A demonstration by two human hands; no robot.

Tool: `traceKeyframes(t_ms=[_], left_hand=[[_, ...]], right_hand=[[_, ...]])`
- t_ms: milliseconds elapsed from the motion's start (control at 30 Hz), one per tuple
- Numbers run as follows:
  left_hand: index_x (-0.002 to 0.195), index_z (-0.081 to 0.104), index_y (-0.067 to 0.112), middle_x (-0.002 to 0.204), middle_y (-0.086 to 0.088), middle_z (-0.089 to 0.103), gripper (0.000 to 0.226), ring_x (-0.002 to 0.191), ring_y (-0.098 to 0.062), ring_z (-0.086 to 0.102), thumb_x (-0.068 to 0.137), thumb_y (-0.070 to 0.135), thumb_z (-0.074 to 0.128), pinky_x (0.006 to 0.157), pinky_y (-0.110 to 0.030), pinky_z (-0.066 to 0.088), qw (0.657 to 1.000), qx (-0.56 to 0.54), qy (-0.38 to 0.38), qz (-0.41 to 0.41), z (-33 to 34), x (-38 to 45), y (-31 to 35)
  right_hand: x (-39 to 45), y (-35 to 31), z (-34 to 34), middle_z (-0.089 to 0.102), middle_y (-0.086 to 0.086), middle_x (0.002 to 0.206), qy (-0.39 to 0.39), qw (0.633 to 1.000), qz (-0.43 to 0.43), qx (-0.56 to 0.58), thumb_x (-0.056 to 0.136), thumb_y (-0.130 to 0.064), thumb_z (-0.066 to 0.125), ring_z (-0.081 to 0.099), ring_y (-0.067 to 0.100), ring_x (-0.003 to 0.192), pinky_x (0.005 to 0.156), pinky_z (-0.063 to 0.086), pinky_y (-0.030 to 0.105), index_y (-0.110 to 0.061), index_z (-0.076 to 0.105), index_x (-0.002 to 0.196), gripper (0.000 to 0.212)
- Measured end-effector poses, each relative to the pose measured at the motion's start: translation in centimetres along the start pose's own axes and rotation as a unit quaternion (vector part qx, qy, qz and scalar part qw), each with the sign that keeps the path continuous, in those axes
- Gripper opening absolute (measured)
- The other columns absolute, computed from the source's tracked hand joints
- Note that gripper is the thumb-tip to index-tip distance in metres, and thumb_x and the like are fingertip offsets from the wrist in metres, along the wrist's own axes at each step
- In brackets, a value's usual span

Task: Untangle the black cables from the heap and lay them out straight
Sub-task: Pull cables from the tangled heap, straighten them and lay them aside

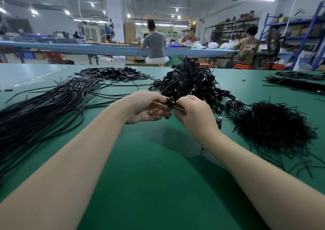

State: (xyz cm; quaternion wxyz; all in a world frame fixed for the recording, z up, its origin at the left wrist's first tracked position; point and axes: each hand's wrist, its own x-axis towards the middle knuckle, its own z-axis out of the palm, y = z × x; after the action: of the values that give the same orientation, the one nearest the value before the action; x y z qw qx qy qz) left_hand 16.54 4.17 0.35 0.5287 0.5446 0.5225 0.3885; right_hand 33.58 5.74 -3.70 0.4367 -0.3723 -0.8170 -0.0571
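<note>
Head view: my left hand (pixel 146 106) and right hand (pixel 193 112) meet above the green table (pixel 158 185), and between them I hold one small coil (pixel 170 103) of black cable, wound tight. My left thumb and fingertips pinch its left side; the other fingers of that hand hang loosely curled below. My right hand is curled round the other side, with what looks like a short stub of the cable running into its grip, so the coil's long axis lies roughly left to right, from one hand to the other. Both hands are equally near it; I judge the coming move is to draw them apart along that line.

The heap (pixel 191 84) it belongs to sits just beyond my hands and slightly right, a high tangle of looped cables with pale bands here and there. The straight cables (pixel 44 110) already laid out lie well to my left, running away from me toward the far edge, so the freed cable should go that way. A loose plug (pixel 219 119) lies just right of my right hand.
</note>
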Motion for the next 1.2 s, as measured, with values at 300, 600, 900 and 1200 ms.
traceKeyframes(t_ms=[300, 600, 900, 1200], left_hand=[[0.102, 0.075, 0.029, 0.083, 0.011, 0.073, 0.026, 0.073, 0.001, 0.06, 0.081, 0.013, 0.074, 0.067, -0.016, 0.044, 0.983, 0.132, 0.015, 0.124, -0.3, 0.0, 0.0], [0.112, 0.044, 0.021, 0.069, -0.002, 0.063, 0.032, 0.048, -0.011, 0.058, 0.09, 0.026, 0.066, 0.046, -0.021, 0.045, 0.991, -0.007, 0.108, 0.075, 1.7, 0.6, -0.1], [0.103, 0.066, 0.023, 0.079, 0.0, 0.07, 0.023, 0.057, -0.009, 0.062, 0.095, 0.012, 0.047, 0.056, -0.02, 0.043, 0.995, -0.096, 0.004, 0.041, 1.3, -0.3, 0.4], [0.107, 0.068, 0.004, 0.085, 0.0, 0.069, 0.025, 0.072, 0.004, 0.062, 0.083, -0.001, 0.069, 0.074, -0.01, 0.048, 0.965, 0.122, 0.078, 0.22, 1.0, 0.3, -1.2]], right_hand=[[-0.2, 0.0, -0.3, 0.065, 0.015, 0.08, 0.077, 0.995, -0.015, 0.063, 0.085, -0.005, 0.066, 0.059, 0.033, 0.07, 0.06, 0.05, 0.045, 0.003, 0.069, 0.087, 0.009], [0.1, -0.5, -0.4, 0.063, 0.016, 0.073, 0.079, 0.994, -0.074, 0.01, 0.083, 0.001, 0.065, 0.059, 0.034, 0.066, 0.055, 0.05, 0.042, 0.006, 0.067, 0.079, 0.006], [-0.1, -0.2, -0.2, 0.066, 0.013, 0.08, 0.102, 0.994, -0.031, 0.032, 0.084, -0.004, 0.066, 0.06, 0.029, 0.071, 0.061, 0.049, 0.037, 0.002, 0.069, 0.085, 0.007], [0.0, 0.1, 0.5, 0.058, -0.007, 0.072, 0.084, 0.984, 0.091, 0.131, 0.084, -0.006, 0.066, 0.052, 0.011, 0.069, 0.065, 0.042, 0.02, -0.007, 0.07, 0.081, 0.005]])
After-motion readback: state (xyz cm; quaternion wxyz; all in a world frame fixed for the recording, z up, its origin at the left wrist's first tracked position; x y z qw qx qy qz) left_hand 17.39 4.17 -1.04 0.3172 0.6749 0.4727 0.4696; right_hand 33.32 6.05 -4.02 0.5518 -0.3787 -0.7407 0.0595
